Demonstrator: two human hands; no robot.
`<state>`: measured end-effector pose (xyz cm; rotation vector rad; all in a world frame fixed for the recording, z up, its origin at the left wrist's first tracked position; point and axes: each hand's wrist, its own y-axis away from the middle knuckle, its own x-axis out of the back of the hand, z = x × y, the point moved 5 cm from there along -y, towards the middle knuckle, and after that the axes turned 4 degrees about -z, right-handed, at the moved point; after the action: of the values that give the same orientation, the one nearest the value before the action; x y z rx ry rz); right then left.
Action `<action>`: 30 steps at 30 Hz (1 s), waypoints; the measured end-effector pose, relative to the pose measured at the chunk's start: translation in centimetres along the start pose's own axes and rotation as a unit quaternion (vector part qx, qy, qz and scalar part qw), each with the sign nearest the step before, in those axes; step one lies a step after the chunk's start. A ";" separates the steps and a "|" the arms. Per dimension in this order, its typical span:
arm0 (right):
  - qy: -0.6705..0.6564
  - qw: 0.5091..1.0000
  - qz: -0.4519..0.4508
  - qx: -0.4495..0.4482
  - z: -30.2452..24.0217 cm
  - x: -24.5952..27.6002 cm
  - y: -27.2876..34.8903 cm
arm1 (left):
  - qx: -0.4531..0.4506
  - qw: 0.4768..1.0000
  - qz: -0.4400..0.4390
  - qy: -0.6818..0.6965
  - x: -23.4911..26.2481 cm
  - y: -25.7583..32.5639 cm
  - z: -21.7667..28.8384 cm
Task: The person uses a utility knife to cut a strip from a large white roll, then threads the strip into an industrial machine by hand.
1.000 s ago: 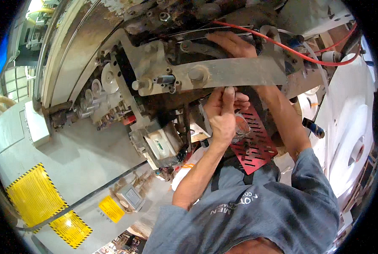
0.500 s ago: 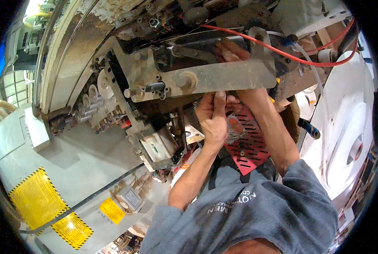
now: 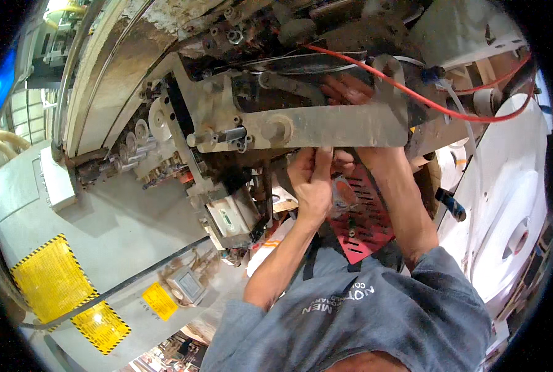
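Note:
A long flat metal bracket [image 3: 326, 127] spans the machine in front of me, with a large bolt [image 3: 278, 129] through it. Just under its lower edge is my left hand [image 3: 312, 186], fingers curled and thumb pointing up against the edge; whatever they pinch is hidden. My right hand [image 3: 349, 90] reaches up behind the bracket, which covers its palm. Its fingers show above the top edge, stretched out side by side, close to a dark lever arm [image 3: 283, 84]. Between my forearms sits a red slotted plate [image 3: 360, 232].
A red hose [image 3: 407, 102] loops across the upper right. White rolls [image 3: 515, 229] stand at the right. On the left are a grey machine panel [image 3: 140, 229] with yellow labels [image 3: 53, 279], a black cable [image 3: 146, 273] and several rollers [image 3: 141, 131].
The view has shifted, so the bracket and hose sit lower in the picture. Behind the bracket, my right fingers have moved slightly. My left hand keeps its place under the edge.

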<state>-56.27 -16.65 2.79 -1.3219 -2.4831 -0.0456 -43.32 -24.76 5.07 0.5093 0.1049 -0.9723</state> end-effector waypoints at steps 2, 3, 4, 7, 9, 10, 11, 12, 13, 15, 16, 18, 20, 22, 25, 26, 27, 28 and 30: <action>-0.085 0.996 0.017 -0.036 -0.1 0.0 -0.6 | -0.007 1.000 0.000 -0.002 -0.1 0.0 0.0; -0.120 0.991 0.024 -0.050 -0.4 -0.1 -0.7 | -0.012 1.000 -0.003 -0.004 -0.2 0.0 0.1; -0.153 0.986 0.025 -0.059 -0.7 -0.1 -1.0 | -0.011 1.000 -0.002 -0.004 -0.2 0.1 0.4; -0.219 0.974 0.010 -0.059 -1.5 -0.4 -2.0 | -0.027 0.999 -0.008 -0.033 -0.4 0.3 1.0; -0.242 0.969 -0.002 -0.052 -1.7 -0.3 -2.6 | -0.027 0.999 0.016 -0.005 -0.2 0.3 0.7; -0.246 0.968 -0.008 -0.046 -1.6 -0.4 -3.1 | -0.028 0.999 0.018 -0.004 -0.3 0.3 0.6; -0.251 0.967 -0.013 -0.045 -1.5 -0.4 -3.3 | -0.022 1.000 0.014 0.015 -0.4 0.1 0.5; -0.255 0.966 -0.015 -0.046 -1.5 -0.4 -3.6 | -0.017 0.999 0.011 0.033 -0.4 0.1 0.4; -0.262 0.964 -0.017 -0.048 -1.4 -0.6 -3.8 | -0.018 0.999 0.013 0.033 -0.4 0.0 0.3; -0.272 0.961 -0.018 -0.057 -1.3 -0.9 -3.6 | -0.043 0.997 0.007 0.060 -0.3 0.0 0.3; -0.278 0.959 -0.016 -0.060 -1.3 -0.8 -3.5 | -0.042 0.997 0.007 0.059 -0.4 0.1 0.0; -0.288 0.955 -0.013 -0.071 -1.2 -0.7 -3.3 | -0.044 0.996 -0.006 0.083 -0.5 0.0 -0.3; -0.303 0.949 -0.012 -0.083 -1.4 -1.0 -2.8 | -0.017 0.997 0.006 0.076 -0.3 0.4 0.2; -0.317 0.944 -0.012 -0.091 -1.6 -1.2 -2.7 | 0.007 0.997 0.020 0.073 -0.2 0.3 0.2; -0.334 0.938 -0.007 -0.093 -1.7 -1.0 -3.3 | -0.030 0.997 0.021 0.071 -0.4 0.3 0.1; -0.339 0.936 -0.005 -0.094 -1.8 -0.9 -3.3 | -0.021 0.997 0.028 0.065 -0.4 0.4 0.1; -0.347 0.933 -0.006 -0.097 -1.8 -1.0 -3.1 | -0.015 0.997 0.039 0.059 -0.4 0.5 0.1; -0.356 0.929 -0.007 -0.099 -2.0 -1.0 -3.0 | -0.017 0.997 0.043 0.060 -0.5 0.3 0.2; -0.367 0.925 -0.007 -0.100 -1.6 -0.8 -3.5 | 0.000 0.994 0.082 0.078 -0.5 -0.5 0.4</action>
<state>-58.31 -19.56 4.55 -1.6291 -3.1722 0.2477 -44.05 -24.75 5.39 0.5845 0.1993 -0.7709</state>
